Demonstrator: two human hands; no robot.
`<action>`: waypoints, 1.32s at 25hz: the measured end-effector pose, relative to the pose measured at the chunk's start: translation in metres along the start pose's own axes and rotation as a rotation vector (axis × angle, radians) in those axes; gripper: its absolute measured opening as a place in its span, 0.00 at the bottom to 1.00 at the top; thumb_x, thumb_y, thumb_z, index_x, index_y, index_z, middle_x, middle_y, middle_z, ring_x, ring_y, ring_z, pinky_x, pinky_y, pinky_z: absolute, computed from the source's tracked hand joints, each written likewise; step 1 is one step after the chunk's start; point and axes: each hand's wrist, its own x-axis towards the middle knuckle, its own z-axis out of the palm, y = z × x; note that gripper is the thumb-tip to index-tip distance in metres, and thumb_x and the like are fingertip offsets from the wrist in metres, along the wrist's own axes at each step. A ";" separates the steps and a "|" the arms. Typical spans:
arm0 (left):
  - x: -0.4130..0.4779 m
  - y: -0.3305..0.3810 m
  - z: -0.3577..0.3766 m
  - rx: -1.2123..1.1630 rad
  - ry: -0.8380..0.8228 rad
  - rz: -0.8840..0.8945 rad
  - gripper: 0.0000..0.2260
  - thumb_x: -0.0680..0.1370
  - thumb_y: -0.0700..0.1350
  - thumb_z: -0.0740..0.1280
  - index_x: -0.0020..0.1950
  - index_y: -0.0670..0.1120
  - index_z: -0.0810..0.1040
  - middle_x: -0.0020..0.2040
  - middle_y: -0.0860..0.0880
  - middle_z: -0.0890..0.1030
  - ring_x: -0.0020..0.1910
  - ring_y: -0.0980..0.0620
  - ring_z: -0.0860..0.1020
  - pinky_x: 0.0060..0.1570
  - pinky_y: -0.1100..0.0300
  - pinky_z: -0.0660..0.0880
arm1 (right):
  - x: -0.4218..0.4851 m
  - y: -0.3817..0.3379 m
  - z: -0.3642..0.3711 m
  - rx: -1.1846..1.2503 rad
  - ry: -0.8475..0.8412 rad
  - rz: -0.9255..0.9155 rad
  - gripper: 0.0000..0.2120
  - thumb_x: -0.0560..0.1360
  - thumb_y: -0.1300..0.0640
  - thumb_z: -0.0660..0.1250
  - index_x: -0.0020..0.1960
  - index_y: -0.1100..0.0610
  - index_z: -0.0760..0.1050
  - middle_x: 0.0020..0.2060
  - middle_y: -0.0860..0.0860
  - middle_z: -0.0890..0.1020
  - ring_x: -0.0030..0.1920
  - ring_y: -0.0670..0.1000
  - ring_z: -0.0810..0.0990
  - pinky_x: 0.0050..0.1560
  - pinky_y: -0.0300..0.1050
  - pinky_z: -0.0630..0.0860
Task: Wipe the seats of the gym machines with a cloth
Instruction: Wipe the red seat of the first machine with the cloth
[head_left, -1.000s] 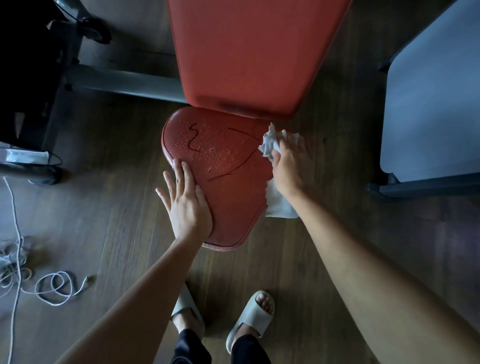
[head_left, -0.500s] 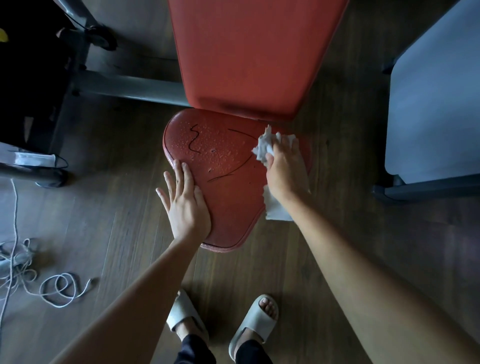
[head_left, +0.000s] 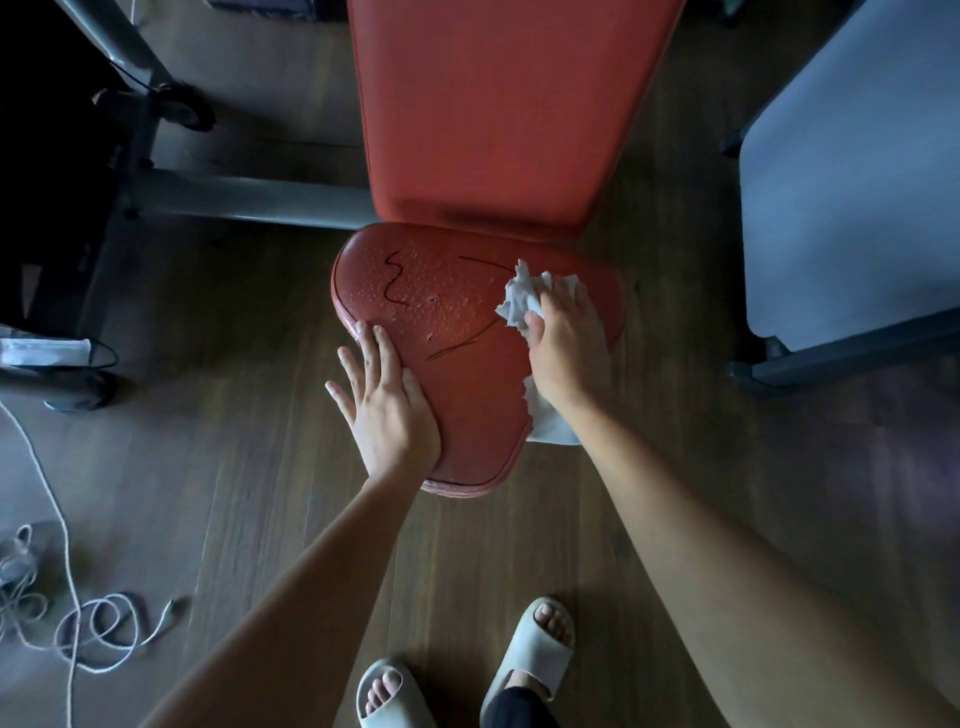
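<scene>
**Seat wipe, head view.** You are pressing the cloth (head_left: 524, 297) onto the seat (head_left: 467, 374) at its 3 o'clock side with your right hand (head_left: 567, 349). The fingers are lying close together on top of the cloth. Your left hand (head_left: 387, 413) is resting flat on the 8 o'clock rim, fingers straight and slightly spread.

The seat's long axis is running 12 to 6 o'clock. Its broad end is at the backrest (head_left: 509, 114) and its narrow tip is pointing at 6, towards you.

Likely risks:
- The cloth's loose tail is hanging off the 5 o'clock rim and could bunch or drag free.
- The droplets (head_left: 441, 304) towards 10 o'clock could be smeared rather than lifted.
- The patch under your left hand could be going unwiped.
</scene>
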 end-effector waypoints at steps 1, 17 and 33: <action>-0.001 -0.004 -0.001 -0.003 0.001 0.003 0.27 0.83 0.42 0.51 0.82 0.49 0.51 0.83 0.54 0.48 0.81 0.45 0.44 0.78 0.40 0.39 | -0.011 -0.004 -0.001 0.005 0.008 -0.013 0.20 0.82 0.56 0.59 0.72 0.61 0.72 0.69 0.58 0.76 0.72 0.62 0.70 0.72 0.57 0.67; 0.003 -0.007 -0.005 -0.088 -0.061 0.047 0.26 0.84 0.44 0.48 0.82 0.47 0.49 0.83 0.51 0.45 0.81 0.42 0.39 0.76 0.38 0.36 | -0.102 0.024 -0.053 0.405 0.347 0.078 0.08 0.82 0.57 0.64 0.52 0.60 0.80 0.48 0.53 0.82 0.48 0.49 0.79 0.44 0.26 0.67; -0.027 -0.017 -0.005 0.127 -0.032 0.726 0.24 0.84 0.57 0.55 0.78 0.50 0.66 0.80 0.53 0.60 0.81 0.50 0.48 0.78 0.54 0.40 | -0.161 0.047 0.031 0.727 0.417 0.180 0.16 0.81 0.47 0.62 0.64 0.51 0.78 0.57 0.47 0.83 0.57 0.47 0.81 0.58 0.47 0.78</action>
